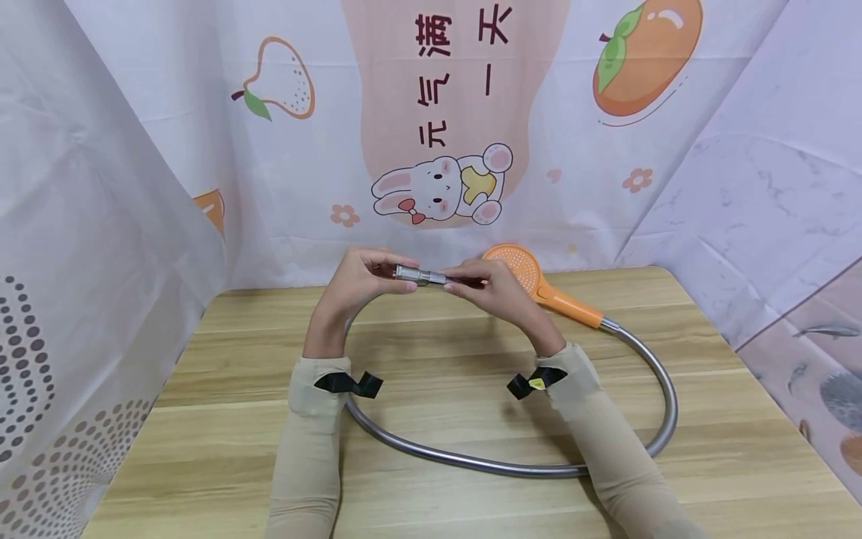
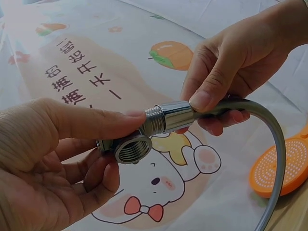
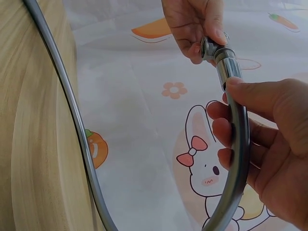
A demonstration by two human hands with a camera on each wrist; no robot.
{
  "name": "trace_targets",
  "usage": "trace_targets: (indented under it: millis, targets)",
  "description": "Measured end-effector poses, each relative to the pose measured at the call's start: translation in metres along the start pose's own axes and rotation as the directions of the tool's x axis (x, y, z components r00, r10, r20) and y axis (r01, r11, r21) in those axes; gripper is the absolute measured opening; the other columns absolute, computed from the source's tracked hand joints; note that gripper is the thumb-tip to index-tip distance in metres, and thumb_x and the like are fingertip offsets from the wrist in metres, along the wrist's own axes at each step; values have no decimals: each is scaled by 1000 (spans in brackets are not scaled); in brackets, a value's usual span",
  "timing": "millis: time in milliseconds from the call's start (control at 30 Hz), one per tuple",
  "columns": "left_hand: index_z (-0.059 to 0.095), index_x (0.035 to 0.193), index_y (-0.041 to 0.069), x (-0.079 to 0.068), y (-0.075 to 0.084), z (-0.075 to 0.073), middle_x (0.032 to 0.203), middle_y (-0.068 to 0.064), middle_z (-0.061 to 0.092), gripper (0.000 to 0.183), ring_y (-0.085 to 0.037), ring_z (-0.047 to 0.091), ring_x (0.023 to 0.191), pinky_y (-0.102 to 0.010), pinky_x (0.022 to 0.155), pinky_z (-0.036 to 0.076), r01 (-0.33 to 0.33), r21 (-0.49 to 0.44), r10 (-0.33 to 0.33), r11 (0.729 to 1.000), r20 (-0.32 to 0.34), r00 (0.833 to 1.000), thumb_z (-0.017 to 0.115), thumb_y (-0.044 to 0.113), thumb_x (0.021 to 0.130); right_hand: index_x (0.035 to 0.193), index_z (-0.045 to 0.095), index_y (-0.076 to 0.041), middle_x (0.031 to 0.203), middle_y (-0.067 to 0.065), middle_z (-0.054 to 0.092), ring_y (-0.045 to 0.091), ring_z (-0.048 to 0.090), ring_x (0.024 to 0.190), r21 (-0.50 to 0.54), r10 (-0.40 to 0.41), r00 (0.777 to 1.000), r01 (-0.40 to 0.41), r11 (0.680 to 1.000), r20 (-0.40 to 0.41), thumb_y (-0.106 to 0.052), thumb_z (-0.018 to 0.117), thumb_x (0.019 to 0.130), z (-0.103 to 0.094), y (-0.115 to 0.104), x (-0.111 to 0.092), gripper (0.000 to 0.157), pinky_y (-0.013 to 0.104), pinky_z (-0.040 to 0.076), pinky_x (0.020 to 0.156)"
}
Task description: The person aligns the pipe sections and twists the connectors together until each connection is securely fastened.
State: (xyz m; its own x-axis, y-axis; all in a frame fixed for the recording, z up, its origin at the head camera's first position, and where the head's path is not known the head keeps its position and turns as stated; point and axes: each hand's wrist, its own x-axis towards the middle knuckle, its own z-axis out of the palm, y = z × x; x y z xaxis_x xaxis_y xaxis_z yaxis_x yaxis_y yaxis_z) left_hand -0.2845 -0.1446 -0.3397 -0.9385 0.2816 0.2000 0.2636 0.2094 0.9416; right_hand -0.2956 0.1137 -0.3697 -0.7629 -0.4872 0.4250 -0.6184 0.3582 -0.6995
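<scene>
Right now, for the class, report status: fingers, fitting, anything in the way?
Left fingers pinch metal fitting; right fingers grip hose behind chrome nut. Nut at fitting's thread, several turns exposed. No obstruction visible.

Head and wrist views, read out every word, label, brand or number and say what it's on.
"元气满": backdrop cloth, head view, sideways.
"一天": same cloth and view.
"满满的": same cloth, left wrist view.
"一天开始": likewise; its end is blurred.
Yellow label on the right strap: too small to read.
Nothing else readable.
</scene>
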Motion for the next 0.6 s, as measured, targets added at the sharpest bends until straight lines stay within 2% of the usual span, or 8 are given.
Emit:
trace_targets:
  millis: [367, 600]
  targets:
    - [83, 101, 9, -2, 2, 0, 78, 1, 67, 29, -17, 52, 66, -25, 59, 42, -27, 58, 28, 998, -20, 999, 91, 10, 73, 116, 78, -12, 87, 6, 72, 17, 56, 74, 16, -29, 999, 29, 999, -18, -16, 76, 93, 4, 0, 0, 23, 22, 48, 65]
    - [82, 101, 8, -2, 2, 1, 77, 0, 65, 30, -19, 53, 68, -27, 60, 43, -28, 62, 29, 998, -12, 1000, 91, 9, 73, 115, 78, -10, 86, 5, 71, 16, 51, 70, -10, -69, 997, 69, 998, -17, -14, 76, 92, 4, 0, 0, 23, 24, 41, 61]
